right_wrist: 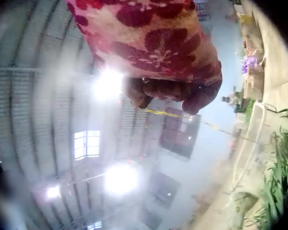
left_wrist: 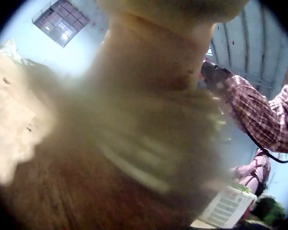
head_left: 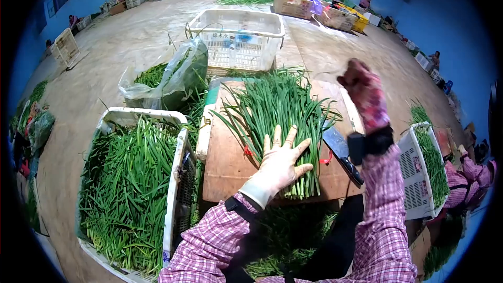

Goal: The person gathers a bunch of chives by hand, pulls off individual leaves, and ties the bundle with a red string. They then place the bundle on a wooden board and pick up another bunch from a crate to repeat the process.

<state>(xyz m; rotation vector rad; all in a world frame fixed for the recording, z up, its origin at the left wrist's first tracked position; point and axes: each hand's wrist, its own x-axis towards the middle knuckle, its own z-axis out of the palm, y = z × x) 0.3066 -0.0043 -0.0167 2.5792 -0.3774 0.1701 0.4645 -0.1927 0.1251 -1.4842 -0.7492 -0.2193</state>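
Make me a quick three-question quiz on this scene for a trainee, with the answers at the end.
1. Which hand lies with fingers spread on the bunch of greens?
2. True or false: in the head view, the knife lies to the right of that bunch.
3. What fills the crate left of the board?
A) bottles
B) loose greens
C) folded cloths

Key: 1. The left hand; 2. True; 3. B.

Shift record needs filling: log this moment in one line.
left hand: on green stalks; right hand: raised, pinching yellowish strand; knife: on board
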